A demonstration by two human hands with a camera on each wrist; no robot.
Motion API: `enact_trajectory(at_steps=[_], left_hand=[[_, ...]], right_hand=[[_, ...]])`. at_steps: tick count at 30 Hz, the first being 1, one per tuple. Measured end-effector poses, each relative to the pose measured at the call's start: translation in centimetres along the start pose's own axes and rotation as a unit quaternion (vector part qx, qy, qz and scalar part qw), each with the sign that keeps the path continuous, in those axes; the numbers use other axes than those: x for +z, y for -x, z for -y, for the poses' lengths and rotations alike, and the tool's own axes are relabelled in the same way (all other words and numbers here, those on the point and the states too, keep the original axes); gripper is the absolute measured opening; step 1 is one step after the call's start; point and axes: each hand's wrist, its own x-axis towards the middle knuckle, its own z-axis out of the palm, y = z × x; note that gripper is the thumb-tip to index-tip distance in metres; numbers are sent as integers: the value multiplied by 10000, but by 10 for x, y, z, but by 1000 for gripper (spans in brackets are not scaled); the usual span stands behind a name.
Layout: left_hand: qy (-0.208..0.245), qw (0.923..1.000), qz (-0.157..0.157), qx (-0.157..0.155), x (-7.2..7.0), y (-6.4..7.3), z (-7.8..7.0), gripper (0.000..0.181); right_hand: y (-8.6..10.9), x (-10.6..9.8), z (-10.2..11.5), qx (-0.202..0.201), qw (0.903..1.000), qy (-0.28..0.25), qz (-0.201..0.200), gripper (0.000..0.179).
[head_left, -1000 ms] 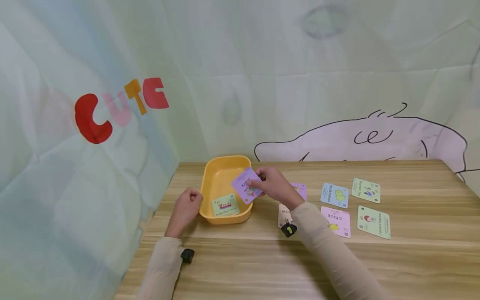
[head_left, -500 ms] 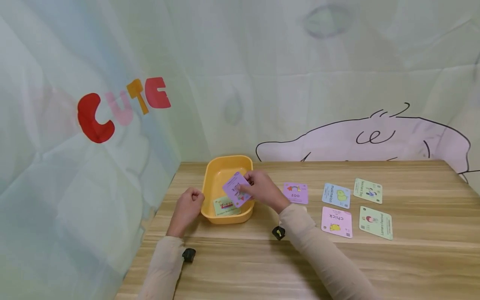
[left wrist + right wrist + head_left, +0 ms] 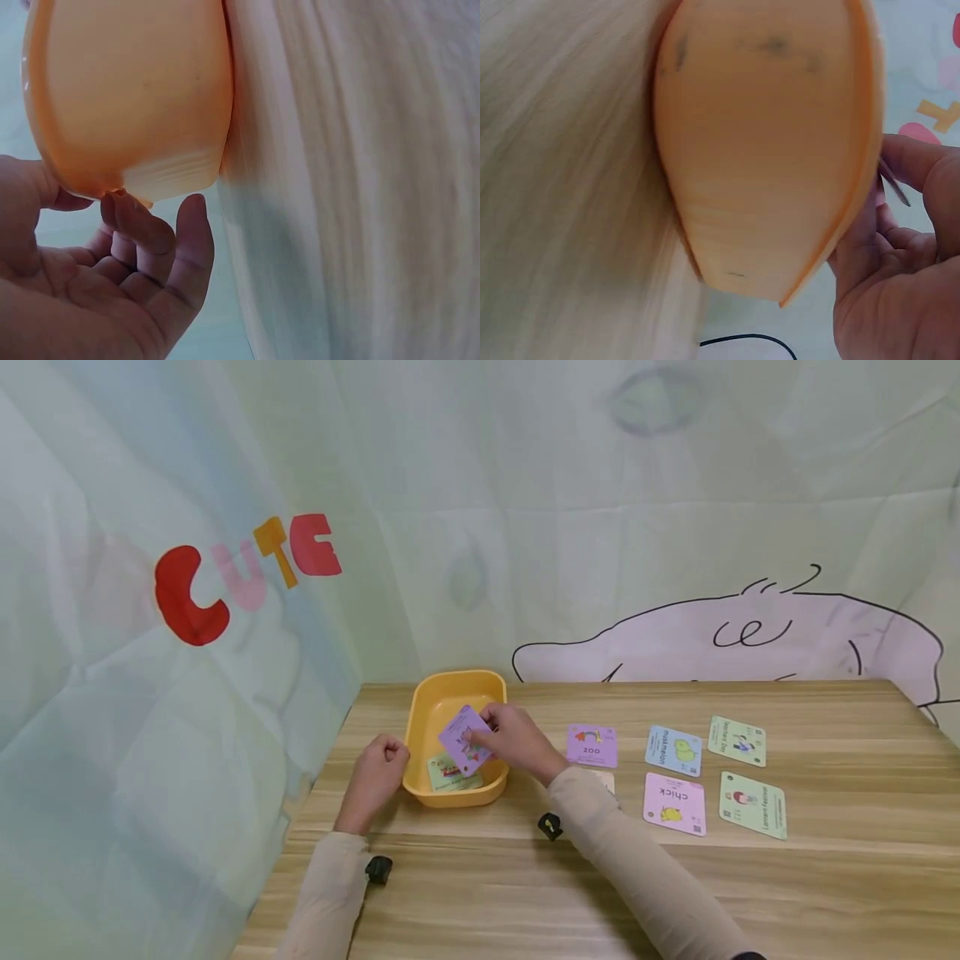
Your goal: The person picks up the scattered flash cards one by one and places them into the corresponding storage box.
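My right hand [image 3: 519, 742] pinches a purple picture card [image 3: 459, 735] between thumb and fingers, tilted over the yellow plastic bin [image 3: 456, 799]. Inside the bin lies a green picture card [image 3: 453, 782], partly covered by the purple one in the head view. At the bin's left side, my left hand [image 3: 377, 775] holds its rim. The left wrist view shows thumb and index finger pinching that rim, the other fingers curled loosely below the bin's wall [image 3: 135, 90]. In the right wrist view only the card's thin edge [image 3: 895, 184] shows beside the bin.
Right of the bin, several cards lie flat on the wooden table [image 3: 480, 893]: a purple zoo card [image 3: 591, 747], a blue muskmelon card [image 3: 672, 751], a pink chick card [image 3: 674, 804] and two green ones [image 3: 753, 805]. The right sleeve mostly covers a pale card [image 3: 604, 779].
My right hand has moved left and slightly down with the purple card, which now hangs farther over the bin and overlaps the green card. My left hand keeps its place on the rim.
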Motion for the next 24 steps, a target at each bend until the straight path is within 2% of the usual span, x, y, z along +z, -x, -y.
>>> enact_trajectory(at_steps=[12,19,24], left_hand=[[-68,10000,-3,19,1,-2,2,24],[-57,10000,17,-18,1,-2,1,23],[-1,10000,14,66,1,-2,2,22]], right_hand=[[-2,1,-5,88,9993,314,-171,16],[-2,0,-7,137,9991,376,-170,19],[-2,0,-7,258,9989,342,-166,19]])
